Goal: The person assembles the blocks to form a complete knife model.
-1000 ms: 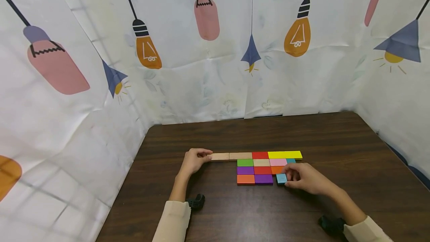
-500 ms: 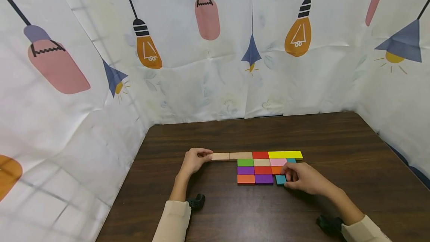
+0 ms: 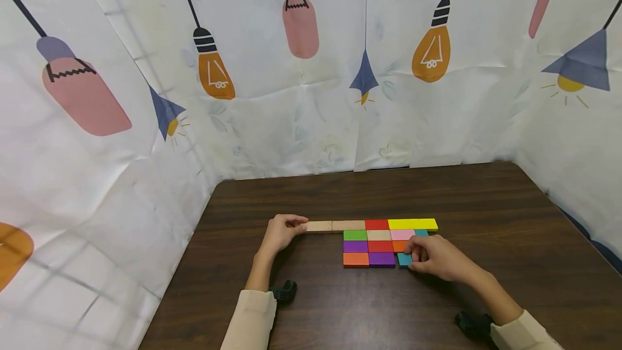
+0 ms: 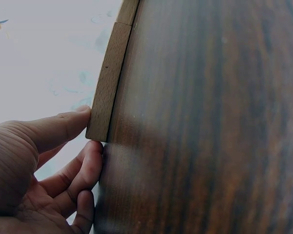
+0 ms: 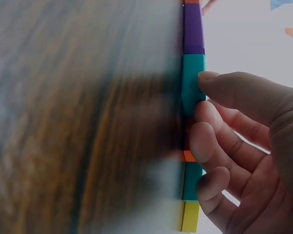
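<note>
Toward the right, my right hand (image 3: 439,258) pinches a small teal block (image 3: 404,260) at the front row's right end, just beside a purple block (image 3: 382,259). In the right wrist view, the thumb lies on the teal block (image 5: 193,80) and the curled fingers sit at its end. My left hand (image 3: 282,233) holds the left end of a plain wooden block (image 3: 318,226) between thumb and fingers. That block lies end to end with a second wooden block (image 3: 348,225), then a red block (image 3: 376,224) and a long yellow one (image 3: 412,223).
Rows of flat coloured blocks sit below the long row, among them green (image 3: 354,235), pink (image 3: 401,234) and orange (image 3: 356,259) ones. All rest on a dark wood table (image 3: 311,307). A white printed curtain (image 3: 301,112) hangs behind it.
My right hand has slid the teal block a little left, closer to the purple block. The left hand stays in place at the wooden block's end.
</note>
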`<state>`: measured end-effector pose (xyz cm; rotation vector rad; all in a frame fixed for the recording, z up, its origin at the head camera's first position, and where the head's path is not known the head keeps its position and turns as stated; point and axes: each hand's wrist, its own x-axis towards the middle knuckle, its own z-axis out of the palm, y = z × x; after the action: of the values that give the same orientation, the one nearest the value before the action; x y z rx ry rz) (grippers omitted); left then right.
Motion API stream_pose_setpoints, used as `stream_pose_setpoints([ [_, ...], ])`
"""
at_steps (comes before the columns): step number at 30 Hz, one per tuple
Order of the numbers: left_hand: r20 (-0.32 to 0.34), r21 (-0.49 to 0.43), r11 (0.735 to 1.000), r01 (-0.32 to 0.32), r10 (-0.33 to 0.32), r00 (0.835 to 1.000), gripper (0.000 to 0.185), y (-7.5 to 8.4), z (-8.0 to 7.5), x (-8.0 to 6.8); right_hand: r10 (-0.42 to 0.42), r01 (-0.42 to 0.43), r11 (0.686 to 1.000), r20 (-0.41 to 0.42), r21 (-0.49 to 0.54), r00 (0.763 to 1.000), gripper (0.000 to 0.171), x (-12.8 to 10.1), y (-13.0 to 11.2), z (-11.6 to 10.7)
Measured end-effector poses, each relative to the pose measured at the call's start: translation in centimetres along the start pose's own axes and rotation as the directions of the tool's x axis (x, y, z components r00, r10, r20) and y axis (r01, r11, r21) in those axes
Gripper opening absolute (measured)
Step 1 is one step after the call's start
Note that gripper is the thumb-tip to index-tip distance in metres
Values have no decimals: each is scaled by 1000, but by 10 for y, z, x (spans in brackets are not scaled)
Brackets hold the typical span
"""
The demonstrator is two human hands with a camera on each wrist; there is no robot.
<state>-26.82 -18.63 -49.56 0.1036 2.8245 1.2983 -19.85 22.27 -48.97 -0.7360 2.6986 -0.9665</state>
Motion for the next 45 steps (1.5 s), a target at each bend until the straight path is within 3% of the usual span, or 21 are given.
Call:
stream_pose_setpoints([
  [29, 8, -12, 1000, -4, 4, 1000, 15, -2, 1, -2, 38, -38, 999, 4, -24, 999, 20, 3, -10, 1],
  [45, 39, 37, 998, -45, 44, 998, 19, -2, 0, 0, 18, -20, 1000, -143, -12, 990, 18, -4, 8, -24],
])
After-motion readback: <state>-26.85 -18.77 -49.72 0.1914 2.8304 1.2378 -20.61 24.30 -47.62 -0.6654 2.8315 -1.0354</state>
